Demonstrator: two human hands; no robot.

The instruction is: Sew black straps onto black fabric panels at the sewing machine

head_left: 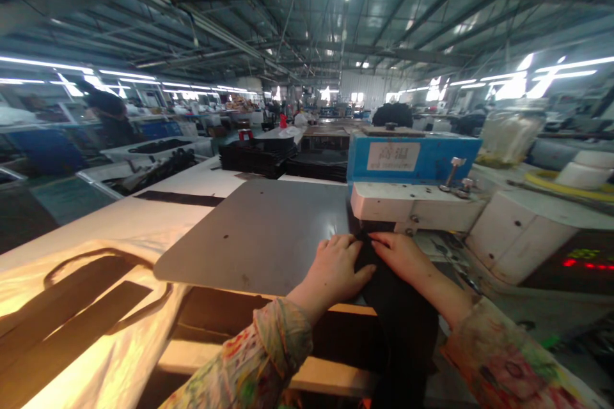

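Note:
A long black strip of material (400, 307) runs from under the white machine head (384, 201) down over the table's front edge. My left hand (336, 265) lies palm down on the metal plate (268, 230), its fingertips at the strip's left edge and its thumb spread out over the strip. On the strip's right side, my right hand (398, 255) has its fingers pressed together on the material, close to the machine head. The part of the strip under the head is hidden.
Black stacked pieces (259, 156) stand behind the plate. A blue housing (407, 160) tops the machine, and a red-lit display (580, 262) is at right. A clear jar (511, 134) sits behind it. Brown strips (67, 297) lie at left. A person (109, 112) is farther back.

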